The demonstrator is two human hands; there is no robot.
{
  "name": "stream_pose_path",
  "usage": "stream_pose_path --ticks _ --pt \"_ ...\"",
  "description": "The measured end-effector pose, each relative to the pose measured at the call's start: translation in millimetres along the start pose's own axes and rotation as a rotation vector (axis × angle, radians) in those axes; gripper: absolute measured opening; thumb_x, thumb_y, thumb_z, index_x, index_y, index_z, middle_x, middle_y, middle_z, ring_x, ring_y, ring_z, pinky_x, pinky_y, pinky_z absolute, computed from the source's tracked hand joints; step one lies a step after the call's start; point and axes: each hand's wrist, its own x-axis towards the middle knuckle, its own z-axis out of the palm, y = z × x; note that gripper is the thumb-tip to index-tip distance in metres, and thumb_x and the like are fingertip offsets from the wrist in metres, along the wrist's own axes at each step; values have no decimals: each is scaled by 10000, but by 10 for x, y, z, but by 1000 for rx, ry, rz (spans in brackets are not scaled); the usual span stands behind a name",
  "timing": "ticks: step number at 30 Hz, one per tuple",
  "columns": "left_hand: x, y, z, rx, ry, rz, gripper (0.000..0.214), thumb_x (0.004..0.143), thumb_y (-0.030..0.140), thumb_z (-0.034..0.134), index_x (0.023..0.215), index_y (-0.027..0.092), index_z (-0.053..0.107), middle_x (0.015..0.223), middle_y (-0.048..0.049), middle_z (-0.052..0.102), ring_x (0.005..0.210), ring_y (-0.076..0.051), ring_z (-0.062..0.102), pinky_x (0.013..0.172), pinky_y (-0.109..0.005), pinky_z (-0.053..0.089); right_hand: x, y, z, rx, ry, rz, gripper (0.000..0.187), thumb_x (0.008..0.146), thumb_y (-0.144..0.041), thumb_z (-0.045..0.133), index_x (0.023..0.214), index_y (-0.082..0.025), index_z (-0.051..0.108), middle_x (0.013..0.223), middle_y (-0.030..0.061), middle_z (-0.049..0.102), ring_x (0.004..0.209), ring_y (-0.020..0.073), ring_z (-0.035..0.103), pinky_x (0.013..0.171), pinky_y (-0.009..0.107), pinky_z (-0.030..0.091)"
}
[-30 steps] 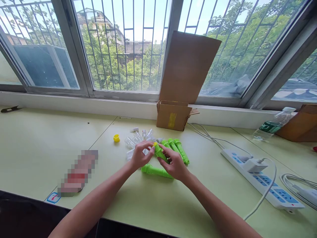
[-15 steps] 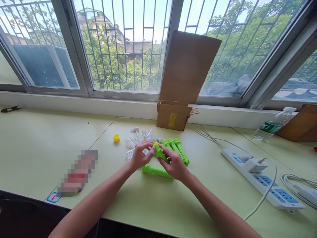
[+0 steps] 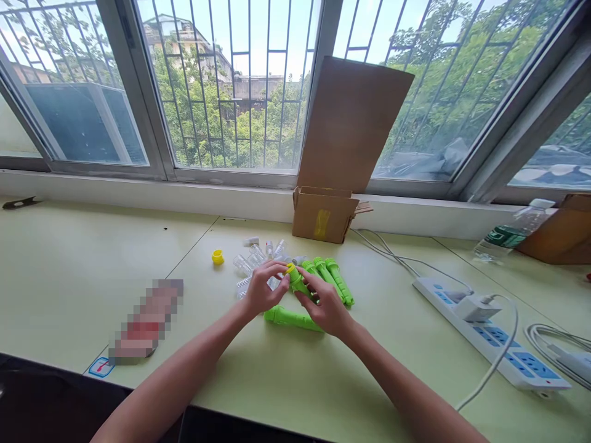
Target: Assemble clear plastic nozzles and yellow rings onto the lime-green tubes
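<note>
My right hand (image 3: 325,303) is wrapped round a green plastic tube (image 3: 299,282) with a wider collar, tilted over the table. At the tube's top end sits a yellow plastic ring (image 3: 290,268), pinched by the thumb and fingers of my left hand (image 3: 265,288). Below my hands lies another green tube (image 3: 290,318) on its side. Several more green tubes (image 3: 339,280) lie side by side just beyond my right hand. Clear plastic cups (image 3: 242,264) are scattered behind my left hand. A loose yellow ring (image 3: 217,257) stands farther left.
An open cardboard box (image 3: 318,215) stands against the window sill. On the right are a white power strip (image 3: 489,335) with cables and a plastic water bottle (image 3: 505,234). A blurred-out flat item (image 3: 148,323) lies at left, near the table's front edge.
The yellow ring and the tube's top have shifted very slightly between my fingers. Both hands stay in nearly the same place, and the things on the table have not moved.
</note>
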Motion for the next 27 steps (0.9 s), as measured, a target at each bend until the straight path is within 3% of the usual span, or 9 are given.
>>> stream_pose_path --ticks 9,18,27 --pt "-5 -4 22 -10 21 9 121 831 241 592 912 175 653 924 -75 677 821 -159 639 618 -271 578 -7 18 -3 220 -61 139 560 898 -314 523 1432 -193 402 829 53 612 589 161 613 575 337 568" --pt "-32 -21 49 -7 50 -31 204 824 270 623 1007 196 573 929 -44 654 801 -139 649 657 -273 591 13 -6 -21 336 -68 209 560 895 -364 531 1416 -197 410 787 25 585 592 149 605 519 297 550" --pt "-46 -31 53 9 55 -31 171 834 308 622 945 195 557 854 -17 621 760 -123 636 655 -267 587 20 -50 -34 347 -62 218 553 888 -364 538 1403 -203 423 788 22 587 589 148 605 526 295 550"
